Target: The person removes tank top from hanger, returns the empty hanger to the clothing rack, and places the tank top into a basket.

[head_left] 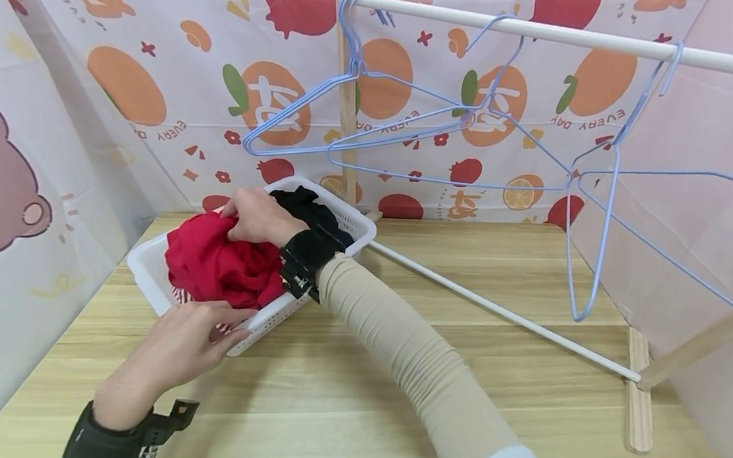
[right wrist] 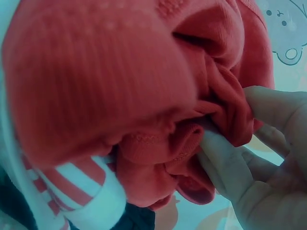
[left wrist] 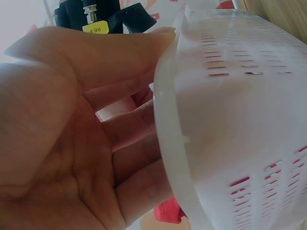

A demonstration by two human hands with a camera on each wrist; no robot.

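Note:
A white plastic basket [head_left: 361,227] with slotted walls stands on the wooden table, holding clothes. Bunched red knit clothing [head_left: 222,264] fills its near part, and my right hand [head_left: 259,217] holds a fold of it from above. The right wrist view shows the thumb and fingers [right wrist: 223,167] pinching the red cloth. My left hand [head_left: 183,340] grips the basket's near rim, with the fingers inside the wall in the left wrist view. A red-and-white striped piece [right wrist: 79,184] lies beside the red cloth. Black clothing [head_left: 315,214] lies toward the basket's far end.
Several blue hangers [head_left: 408,127] hang from a white rail [head_left: 553,34] behind and to the right. A lower white bar [head_left: 503,310] runs across the table to a wooden foot [head_left: 639,398]. Printed curtains [head_left: 212,48] close off the back and sides.

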